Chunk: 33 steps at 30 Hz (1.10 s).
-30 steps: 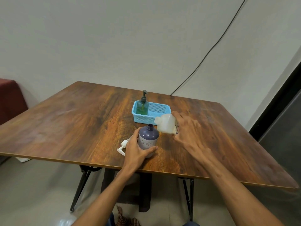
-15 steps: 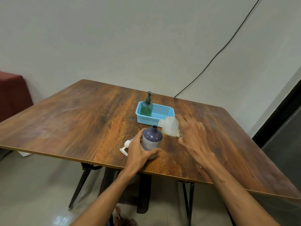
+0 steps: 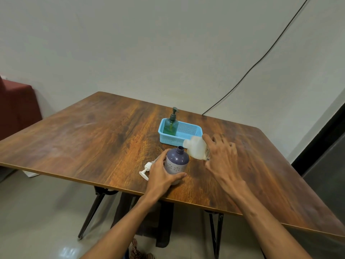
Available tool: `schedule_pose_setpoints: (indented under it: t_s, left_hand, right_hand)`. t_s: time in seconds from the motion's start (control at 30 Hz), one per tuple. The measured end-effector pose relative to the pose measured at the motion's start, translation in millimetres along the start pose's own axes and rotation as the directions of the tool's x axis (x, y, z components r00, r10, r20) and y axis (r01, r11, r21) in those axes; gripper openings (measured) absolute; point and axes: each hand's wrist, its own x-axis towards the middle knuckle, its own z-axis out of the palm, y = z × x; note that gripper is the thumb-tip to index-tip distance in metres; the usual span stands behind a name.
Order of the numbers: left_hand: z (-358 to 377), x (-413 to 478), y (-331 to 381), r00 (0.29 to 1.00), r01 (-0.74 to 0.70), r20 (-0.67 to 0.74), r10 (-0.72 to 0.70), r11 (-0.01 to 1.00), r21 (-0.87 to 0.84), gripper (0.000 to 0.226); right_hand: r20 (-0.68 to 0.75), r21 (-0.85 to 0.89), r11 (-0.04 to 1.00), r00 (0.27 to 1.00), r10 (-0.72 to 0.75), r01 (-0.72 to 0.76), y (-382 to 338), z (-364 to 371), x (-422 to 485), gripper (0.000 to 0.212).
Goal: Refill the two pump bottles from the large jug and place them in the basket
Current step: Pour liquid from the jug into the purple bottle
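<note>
Where the grey wall meets the floor stands the table (image 3: 93, 143), a broad top of dark brown wood with a strong grain and a thin edge, on black metal legs. The basket (image 3: 180, 141) is my landmark: a small rectangular tray of light blue plastic with mesh walls, sitting toward the far middle of the table. Inside the basket, at its left end, the green bottle (image 3: 171, 127) stands upright, of clear green plastic with a dark pump on top. Just in front of the basket's right corner the jug (image 3: 197, 150) is tilted, a cloudy white plastic container with a label, its mouth pointing left and down toward the purple bottle (image 3: 176, 161). I cannot see any liquid running. This purple bottle is round and matt, with pale flower prints low on its body, and it stands in front of the basket with its neck open. The right hand (image 3: 221, 156) is wrapped over the jug from above, fingers curled on its body. The left hand (image 3: 162, 176) is half closed around the purple bottle, thumb across the front. Left of this bottle, the white pump head (image 3: 146, 169) lies flat on the wood, partly behind the left hand.
</note>
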Motion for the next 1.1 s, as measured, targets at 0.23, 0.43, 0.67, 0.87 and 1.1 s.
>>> schedule_pose_setpoints:
  t_s: [0.23,0.43,0.67,0.87,1.1]
  left_hand:
    - [0.2,0.4,-1.3,1.0,0.01,0.001,-0.01,1.0,-0.01,0.081]
    - [-0.1,1.8,-2.5,1.0,0.016,0.008,-0.016,1.0,-0.013,0.085]
    - [1.0,3.5,-5.9,1.0,0.022,0.015,-0.021,1.0,-0.014,0.091]
    - [2.4,3.6,-5.9,1.0,0.025,0.009,-0.025,1.0,-0.011,0.091]
    - [2.3,4.6,-5.3,1.0,0.015,0.01,-0.015,1.0,-0.005,0.086]
  right_hand:
    - [-0.009,-0.004,1.0,1.0,-0.009,0.009,-0.6,0.2,-0.6,0.09]
    - [-0.016,-0.008,1.0,1.0,-0.02,0.02,-0.3,0.0,-1.0,0.09]
    - [-0.004,-0.021,1.0,1.0,-0.024,0.024,1.9,-0.2,-1.3,0.091]
    - [0.011,-0.044,0.999,1.0,-0.022,0.022,3.5,-0.4,-1.2,0.09]
    - [0.005,-0.069,0.997,1.0,-0.02,0.02,5.0,-1.9,-1.1,0.089]
